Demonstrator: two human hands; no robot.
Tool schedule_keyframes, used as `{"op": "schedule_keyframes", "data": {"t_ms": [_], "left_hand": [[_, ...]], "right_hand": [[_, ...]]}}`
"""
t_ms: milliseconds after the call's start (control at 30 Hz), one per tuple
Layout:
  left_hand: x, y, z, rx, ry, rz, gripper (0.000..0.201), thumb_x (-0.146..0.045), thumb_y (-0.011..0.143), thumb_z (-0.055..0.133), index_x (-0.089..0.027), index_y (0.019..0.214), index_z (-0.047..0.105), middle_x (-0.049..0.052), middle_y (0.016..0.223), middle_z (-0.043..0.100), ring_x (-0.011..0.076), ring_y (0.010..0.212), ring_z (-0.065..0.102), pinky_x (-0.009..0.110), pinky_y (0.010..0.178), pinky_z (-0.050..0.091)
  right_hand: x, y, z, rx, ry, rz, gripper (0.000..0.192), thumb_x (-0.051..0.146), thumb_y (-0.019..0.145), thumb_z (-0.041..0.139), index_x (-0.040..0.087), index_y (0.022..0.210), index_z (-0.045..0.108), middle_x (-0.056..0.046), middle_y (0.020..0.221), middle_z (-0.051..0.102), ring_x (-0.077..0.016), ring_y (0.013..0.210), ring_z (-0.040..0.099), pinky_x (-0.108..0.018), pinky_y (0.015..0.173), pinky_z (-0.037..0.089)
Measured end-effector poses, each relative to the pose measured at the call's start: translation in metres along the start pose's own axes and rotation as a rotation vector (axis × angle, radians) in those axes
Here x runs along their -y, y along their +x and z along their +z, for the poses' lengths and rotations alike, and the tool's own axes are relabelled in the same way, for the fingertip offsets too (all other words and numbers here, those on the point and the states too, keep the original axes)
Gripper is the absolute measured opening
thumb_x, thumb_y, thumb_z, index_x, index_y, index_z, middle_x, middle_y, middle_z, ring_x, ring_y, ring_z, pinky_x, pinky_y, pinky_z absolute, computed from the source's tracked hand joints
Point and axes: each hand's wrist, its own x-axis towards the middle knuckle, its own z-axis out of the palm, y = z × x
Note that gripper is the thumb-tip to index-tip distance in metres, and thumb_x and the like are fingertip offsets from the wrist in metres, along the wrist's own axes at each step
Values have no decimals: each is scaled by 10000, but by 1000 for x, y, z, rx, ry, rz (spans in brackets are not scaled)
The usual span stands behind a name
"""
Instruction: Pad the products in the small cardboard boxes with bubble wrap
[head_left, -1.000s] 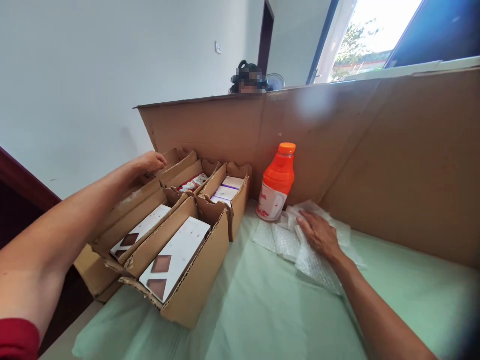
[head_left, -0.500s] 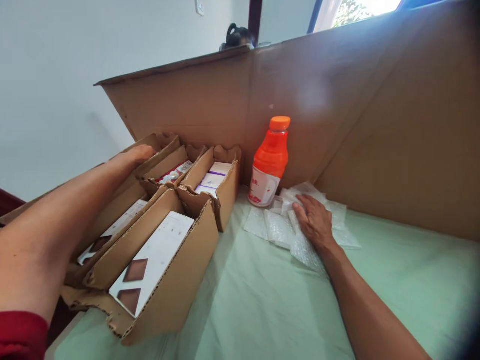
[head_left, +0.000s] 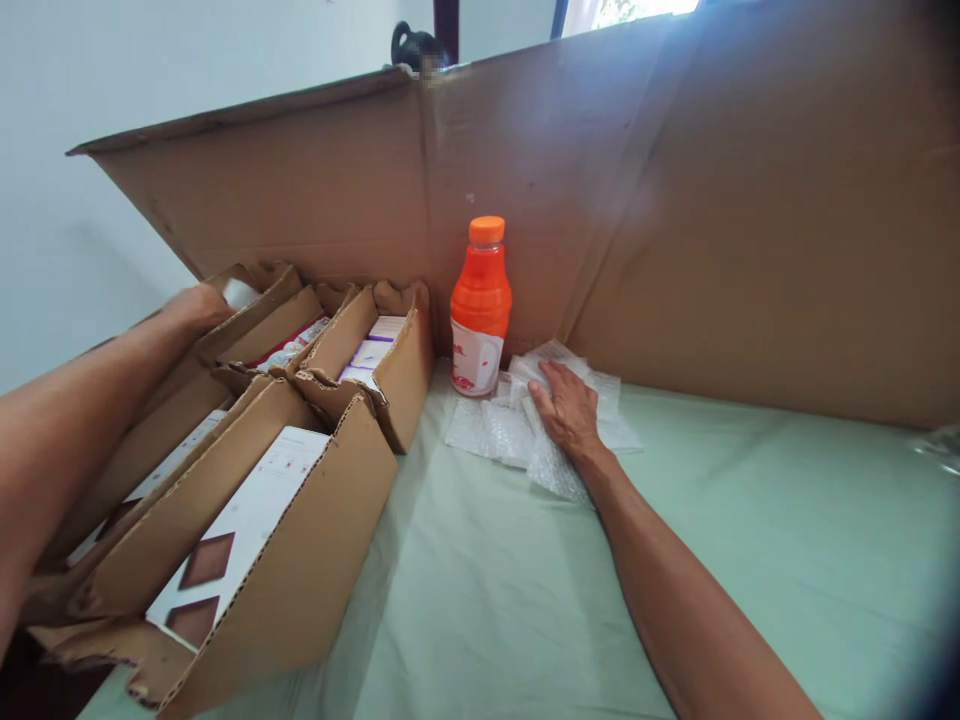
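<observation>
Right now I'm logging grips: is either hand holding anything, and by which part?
Nothing is gripped. The right hand lies flat on the bubble wrap; the left hand rests on the far cardboard box, at its rim.

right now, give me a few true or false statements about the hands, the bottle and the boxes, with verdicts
1. The right hand lies flat on the bubble wrap. True.
2. The orange bottle lies on its side. False: it stands upright against the cardboard wall, cap on.
3. The left hand is at the far cardboard box on the left. True.
4. The right hand grips the orange bottle. False: the bottle stands apart from it, just beyond the fingertips.
5. The near cardboard box is empty. False: a white pack with brown squares lies inside.
</observation>
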Motion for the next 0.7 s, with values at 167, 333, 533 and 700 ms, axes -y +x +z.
{"op": "schedule_keyframes", "data": {"t_ms": [167, 333, 533, 700], "left_hand": [[-26, -29, -38, -263, -12, -82, 360, -273, 786, 597, -149, 1090, 745, -7, 873, 745, 195, 899, 611, 354, 922, 499], [-95, -123, -59, -255, -477, 217, 304, -291, 766, 644, -160, 998, 791, -5, 848, 753, 139, 741, 622, 279, 754, 520], [-160, -229, -49, 453, -744, 695, 223, -225, 771, 650, -263, 944, 785, 23, 978, 770, 178, 817, 696, 304, 696, 575], [-132, -220, -71, 318, -748, 537, 221, -247, 790, 657, -258, 983, 765, 47, 1102, 756, 211, 966, 706, 341, 818, 589]], "right_hand": [[15, 7, -30, -202, 126, 93, 504, 423, 976, 394, 176, 1377, 572, -143, 1494, 546, -313, 1442, 417, -534, 1175, 297], [79, -5, -93, -371, 704, -112, 571, 553, 904, 564, 257, 1391, 530, -91, 1472, 556, -280, 1353, 520, -487, 1087, 449], [161, -69, -139, -83, 1121, -265, 639, 647, 812, 708, 308, 1335, 566, -73, 1235, 691, -288, 1097, 672, -479, 923, 570], [119, -39, -125, -454, 1101, -101, 440, 423, 793, 775, 225, 1159, 636, -79, 1161, 702, -229, 1028, 672, -425, 945, 544]]}}
